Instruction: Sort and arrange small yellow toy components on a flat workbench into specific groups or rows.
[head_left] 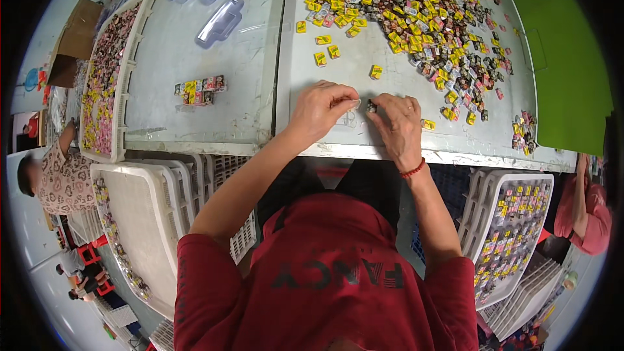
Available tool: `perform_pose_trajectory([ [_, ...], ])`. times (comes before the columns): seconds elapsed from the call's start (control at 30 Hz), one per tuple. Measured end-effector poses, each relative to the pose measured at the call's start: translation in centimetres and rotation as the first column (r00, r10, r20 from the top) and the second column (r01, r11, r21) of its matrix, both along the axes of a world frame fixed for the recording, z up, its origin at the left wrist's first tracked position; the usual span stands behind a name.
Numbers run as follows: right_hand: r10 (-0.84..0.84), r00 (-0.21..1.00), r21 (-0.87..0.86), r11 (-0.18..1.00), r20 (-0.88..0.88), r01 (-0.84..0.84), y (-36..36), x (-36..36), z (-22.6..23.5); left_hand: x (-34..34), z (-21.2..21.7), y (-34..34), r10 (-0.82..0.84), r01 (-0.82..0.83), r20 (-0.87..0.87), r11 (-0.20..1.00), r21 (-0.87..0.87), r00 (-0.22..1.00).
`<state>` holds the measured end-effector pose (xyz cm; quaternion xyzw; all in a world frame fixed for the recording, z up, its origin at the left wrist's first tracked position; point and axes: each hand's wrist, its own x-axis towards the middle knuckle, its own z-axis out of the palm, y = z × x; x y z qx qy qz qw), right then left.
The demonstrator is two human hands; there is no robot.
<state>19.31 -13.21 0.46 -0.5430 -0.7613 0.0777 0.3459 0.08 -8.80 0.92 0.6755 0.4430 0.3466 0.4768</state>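
Note:
At the table's front edge, my left hand [316, 112] pinches a small clear plastic piece [351, 117], probably a moulded tray, between thumb and fingers. Close beside it on the right, my right hand [401, 123] grips a small dark block [372, 106] at its fingertips. A yellow block [376, 72] lies just beyond the hands, and another yellow block [428, 124] sits by my right wrist. Farther off spreads a large heap of small printed blocks [416, 23] in yellow, pink and black.
A filled group of blocks [200, 90] and clear blue-tinted plastic trays [221, 21] lie on the left table. A white crate [123, 91] of blocks stands beyond. Stacked crates [140, 221] flank me; a green panel [562, 58] stands right. Other people are at both sides.

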Motion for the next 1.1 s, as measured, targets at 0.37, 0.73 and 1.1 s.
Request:
perform_pose_trajectory([
  [0.37,-0.031,0.999,0.023,0.999,-0.021,0.032,0.0,-1.4,-1.1,1.2,-3.3,-0.3,0.193,-0.055,-0.194,0.831,0.553,0.962],
  [0.73,-0.088,0.979,0.077,0.994,0.183,0.075,-1.8,-2.4,-1.0,1.6,-3.4,-0.3,0.25,-0.09,-0.181,0.787,0.611,0.951],
  [1.1,-0.136,0.985,-0.018,0.991,-0.108,0.135,0.2,0.6,-0.9,-0.7,-1.2,2.0,0.293,-0.182,-0.159,0.852,0.492,0.943],
])
